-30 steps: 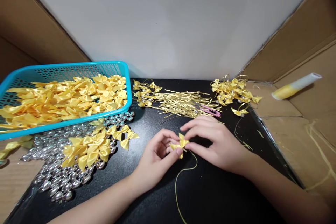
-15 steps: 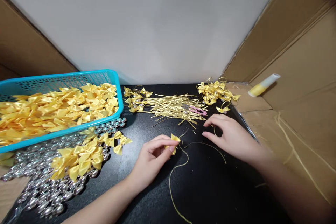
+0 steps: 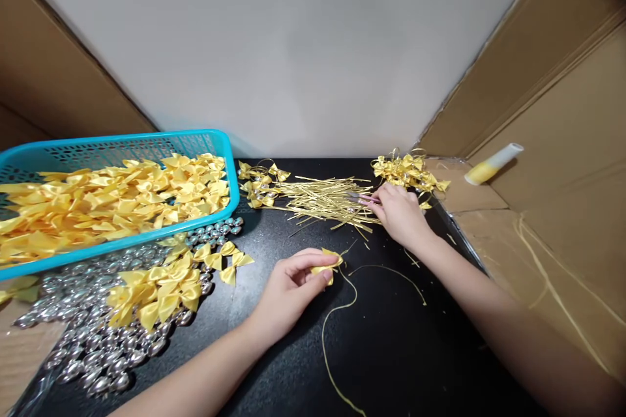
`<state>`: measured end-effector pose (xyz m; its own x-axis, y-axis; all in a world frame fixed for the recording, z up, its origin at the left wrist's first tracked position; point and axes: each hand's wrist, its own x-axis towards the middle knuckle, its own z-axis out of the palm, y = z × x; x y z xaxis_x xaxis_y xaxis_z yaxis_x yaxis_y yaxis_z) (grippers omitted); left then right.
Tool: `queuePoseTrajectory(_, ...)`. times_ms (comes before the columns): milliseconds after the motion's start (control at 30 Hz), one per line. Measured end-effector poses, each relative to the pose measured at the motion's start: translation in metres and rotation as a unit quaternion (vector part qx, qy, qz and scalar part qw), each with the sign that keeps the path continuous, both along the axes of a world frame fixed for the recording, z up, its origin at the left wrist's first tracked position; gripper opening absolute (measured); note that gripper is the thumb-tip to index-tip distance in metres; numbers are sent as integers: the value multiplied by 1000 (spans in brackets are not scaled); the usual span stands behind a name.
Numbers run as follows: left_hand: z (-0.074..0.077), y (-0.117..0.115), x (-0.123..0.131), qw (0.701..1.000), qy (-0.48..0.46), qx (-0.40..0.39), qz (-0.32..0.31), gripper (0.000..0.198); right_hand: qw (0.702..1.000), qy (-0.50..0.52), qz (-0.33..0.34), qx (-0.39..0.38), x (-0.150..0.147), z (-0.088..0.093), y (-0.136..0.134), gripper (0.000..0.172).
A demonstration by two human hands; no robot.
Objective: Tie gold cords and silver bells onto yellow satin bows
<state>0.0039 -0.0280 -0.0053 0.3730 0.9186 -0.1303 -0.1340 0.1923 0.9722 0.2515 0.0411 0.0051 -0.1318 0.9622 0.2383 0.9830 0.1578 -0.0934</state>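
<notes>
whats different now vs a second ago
The right hand has let go of the yellow bow and moved forward and to the right, taking hold of the pink-handled tool on the gold strips. The left hand still holds the bow; the blue basket stayed put.

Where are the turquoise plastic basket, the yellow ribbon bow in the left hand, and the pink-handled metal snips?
Turquoise plastic basket [image 3: 233, 190]: head view, right rim.
Yellow ribbon bow [image 3: 319, 269]: head view, exposed ribbon.
Pink-handled metal snips [image 3: 366, 197]: head view, handle.
</notes>
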Motion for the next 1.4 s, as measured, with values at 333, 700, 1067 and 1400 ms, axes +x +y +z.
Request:
queuePoseTrajectory(333, 2, -2, 1, 994, -75, -75, -7, 16, 975, 215, -18, 52, 7, 19, -52, 22)
queuePoseTrajectory(700, 8, -7, 6, 964, -179, -197, -21, 24, 956, 240, 168, 7, -39, -2, -109, 10)
queuePoseTrajectory(1067, 7, -10, 4, 973, -148, -175, -32, 23, 961, 211, 177, 39, -38, 1, -111, 10)
queuePoseTrajectory(1400, 5, -10, 5, 982, -132, -130, -38, 24, 965, 189, 177, 28, -37, 1, -114, 10)
